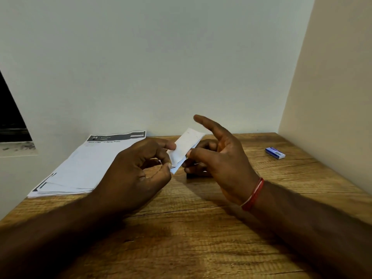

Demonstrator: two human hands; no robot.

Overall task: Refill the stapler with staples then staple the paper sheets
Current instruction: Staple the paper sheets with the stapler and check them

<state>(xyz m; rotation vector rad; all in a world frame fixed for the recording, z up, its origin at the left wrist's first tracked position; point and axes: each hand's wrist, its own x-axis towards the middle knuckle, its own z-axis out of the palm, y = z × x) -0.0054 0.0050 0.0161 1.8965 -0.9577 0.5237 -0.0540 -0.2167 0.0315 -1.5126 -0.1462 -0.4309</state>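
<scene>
Left hand (138, 170) pinches the lower end of a small folded white paper slip (184, 149) between thumb and fingertips. My right hand (217, 156) pinches its other edge, forefinger sticking out straight. Beneath it a dark block (198, 175), mostly hidden, sits on the grainy wooden table (201, 238). Flat printed sheets (88, 164) lie stacked at the left, and the little blue staple box (275, 153) is well apart at the right.

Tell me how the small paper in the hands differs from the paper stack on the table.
The small paper is held up tilted, pinched by the left hand and right hand; the paper stack lies flat on the table. The small paper is a narrow strip; the paper stack is broad full sheets. The small paper looks almost blank; the paper stack's top sheet has a dark printed header. Both are white paper.
</scene>
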